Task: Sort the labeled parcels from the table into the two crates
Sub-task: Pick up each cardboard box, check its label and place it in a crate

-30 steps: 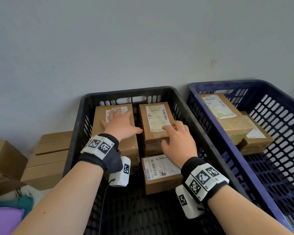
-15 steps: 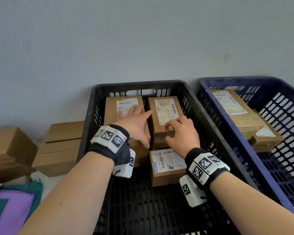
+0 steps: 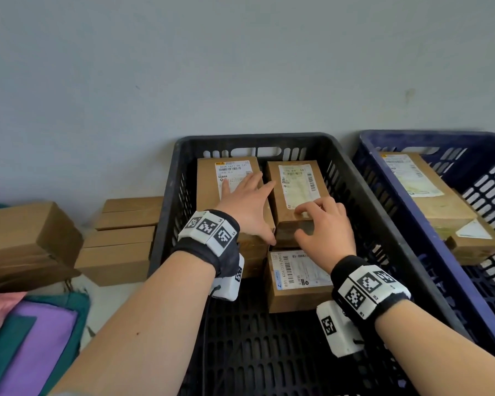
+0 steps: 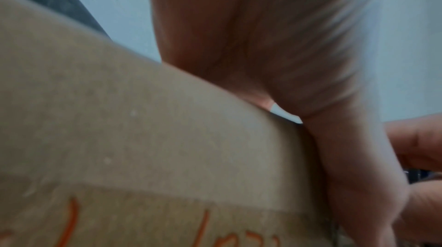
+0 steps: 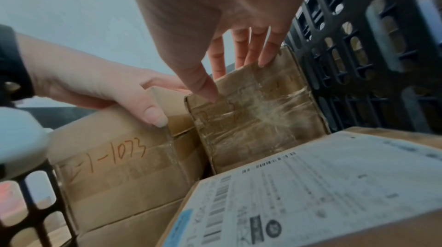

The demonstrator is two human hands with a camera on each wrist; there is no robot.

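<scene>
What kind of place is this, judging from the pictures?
Probably a parcel sorting corner or small mailroom: cardboard parcels with barcode labels lie in a black crate and a blue crate against a plain wall, with more boxes stacked beside them.

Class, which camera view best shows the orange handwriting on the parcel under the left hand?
The right wrist view: the orange handwriting is readable on the parcel's near end. The left wrist view shows blurred orange strokes; the head view hides it.

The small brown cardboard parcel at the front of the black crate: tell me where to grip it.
Probably grip the small brown cardboard parcel by its left and right sides from above: its labelled top lies flat and both flanks look clear inside the black plastic crate.
</scene>
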